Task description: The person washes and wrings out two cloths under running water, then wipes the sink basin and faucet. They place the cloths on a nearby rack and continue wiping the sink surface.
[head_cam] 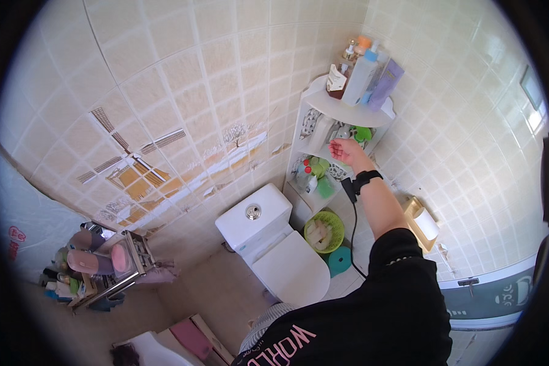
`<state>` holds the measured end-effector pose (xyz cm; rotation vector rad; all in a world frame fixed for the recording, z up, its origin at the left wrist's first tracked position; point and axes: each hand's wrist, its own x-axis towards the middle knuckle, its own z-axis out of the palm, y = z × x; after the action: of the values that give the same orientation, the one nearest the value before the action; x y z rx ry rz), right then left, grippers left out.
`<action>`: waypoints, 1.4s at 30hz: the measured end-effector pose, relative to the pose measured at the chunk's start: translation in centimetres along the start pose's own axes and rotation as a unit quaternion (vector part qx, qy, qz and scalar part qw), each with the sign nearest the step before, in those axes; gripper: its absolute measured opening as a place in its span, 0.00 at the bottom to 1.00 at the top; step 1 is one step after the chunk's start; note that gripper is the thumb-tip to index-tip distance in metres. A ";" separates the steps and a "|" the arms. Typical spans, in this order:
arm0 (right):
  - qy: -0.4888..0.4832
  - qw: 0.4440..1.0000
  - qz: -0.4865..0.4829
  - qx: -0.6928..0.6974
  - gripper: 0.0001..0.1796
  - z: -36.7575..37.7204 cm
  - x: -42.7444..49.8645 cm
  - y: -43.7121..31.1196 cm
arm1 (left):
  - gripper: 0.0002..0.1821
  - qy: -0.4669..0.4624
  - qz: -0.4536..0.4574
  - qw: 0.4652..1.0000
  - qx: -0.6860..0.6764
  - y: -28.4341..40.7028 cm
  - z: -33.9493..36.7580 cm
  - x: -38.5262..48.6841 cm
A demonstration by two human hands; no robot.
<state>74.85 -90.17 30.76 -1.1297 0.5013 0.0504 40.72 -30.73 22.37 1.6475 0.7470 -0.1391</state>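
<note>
My right hand (344, 151) is stretched out in front of the middle shelf of a white corner shelf unit (347, 113). Its fingers are curled, and whether anything small is inside them cannot be told. A black band (367, 180) with a cable goes round that wrist. Near the hand stand a pale bottle (321, 131) and a bright green item (361, 133). On the top shelf are a blue-capped pump bottle (360, 78), a purple pouch (386, 87) and other bottles. The lower shelf holds a green sponge-like item (325, 187). My left hand is out of view.
A white toilet (293, 270) with its lid down stands left of a green wastebasket (341, 224) with paper inside. Beside it is a teal container (339, 261). A toilet paper holder (414, 219) hangs on the right wall. A metal rack (139, 256) with toiletries is at left.
</note>
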 end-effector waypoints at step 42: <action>0.026 0.972 -0.188 0.141 0.05 2.7 9.6 -2.1 | 0.25 0.035 -0.050 0.998 -0.026 -0.5 0.7 0.5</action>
<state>84.93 -90.78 29.54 -0.9305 0.3206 -0.3705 41.09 -31.14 21.52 1.5737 0.8792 -0.1324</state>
